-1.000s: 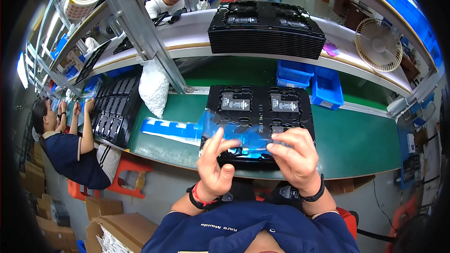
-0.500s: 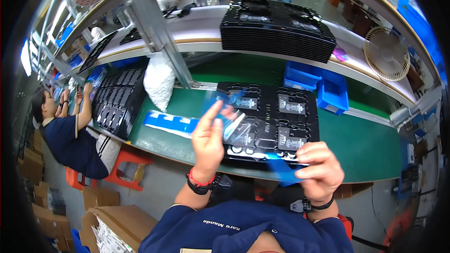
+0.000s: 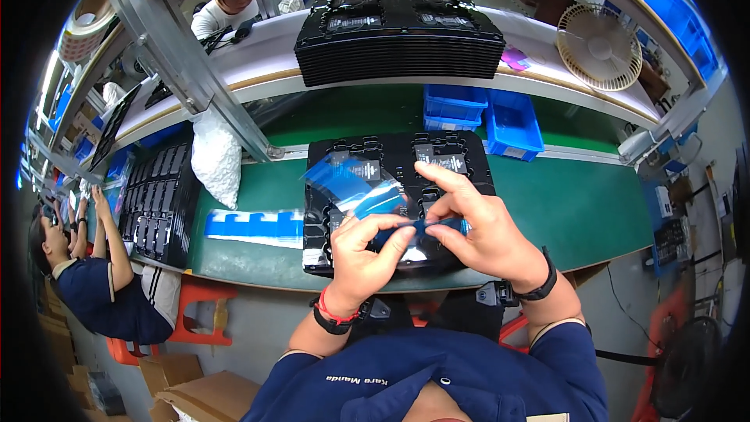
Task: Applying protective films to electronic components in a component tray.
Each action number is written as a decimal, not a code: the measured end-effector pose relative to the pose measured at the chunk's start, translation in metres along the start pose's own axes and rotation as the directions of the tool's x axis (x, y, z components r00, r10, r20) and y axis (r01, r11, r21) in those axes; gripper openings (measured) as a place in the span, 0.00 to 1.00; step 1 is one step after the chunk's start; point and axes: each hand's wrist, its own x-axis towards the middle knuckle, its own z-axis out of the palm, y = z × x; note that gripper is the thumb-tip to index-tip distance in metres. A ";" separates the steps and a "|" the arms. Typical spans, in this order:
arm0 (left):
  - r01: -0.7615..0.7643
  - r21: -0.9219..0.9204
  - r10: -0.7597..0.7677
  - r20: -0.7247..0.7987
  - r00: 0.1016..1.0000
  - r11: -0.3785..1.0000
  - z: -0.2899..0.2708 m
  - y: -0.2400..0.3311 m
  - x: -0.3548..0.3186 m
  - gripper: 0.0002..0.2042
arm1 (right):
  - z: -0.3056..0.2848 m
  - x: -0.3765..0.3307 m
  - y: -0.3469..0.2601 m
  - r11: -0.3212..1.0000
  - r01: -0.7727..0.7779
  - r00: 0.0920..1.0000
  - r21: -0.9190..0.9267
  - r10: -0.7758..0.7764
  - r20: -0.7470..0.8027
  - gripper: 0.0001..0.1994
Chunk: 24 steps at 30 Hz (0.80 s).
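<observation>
Both forearms rise from the lower edge and lean inward, the left forearm [image 3: 316,336] up toward the right, the right forearm [image 3: 561,305] up toward the left. The left hand [image 3: 363,259] bends its index finger over toward its thumb, the tips in a close pinch; its other fingers are mostly hidden. The right hand [image 3: 492,234] shows its back and pinches between its thumb and a curled finger, while its index finger reaches out, nearly straight, up and to the left. The two pinches sit just beside each other.
</observation>
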 end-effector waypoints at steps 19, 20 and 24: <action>0.109 -0.165 -0.133 -0.141 0.981 0.980 -0.002 -0.018 -0.006 0.13 | -0.044 0.038 0.074 0.660 -0.682 0.670 0.315 0.736 -0.092 0.05; 0.111 -0.175 -0.135 -0.133 0.982 0.978 -0.002 -0.017 -0.005 0.13 | -0.047 0.039 0.082 0.650 -0.687 0.657 0.326 0.747 -0.106 0.06; 0.146 -0.232 -0.176 -0.117 0.977 0.962 -0.003 -0.016 -0.005 0.14 | -0.045 0.043 0.094 0.592 -0.747 0.593 0.301 0.799 -0.100 0.06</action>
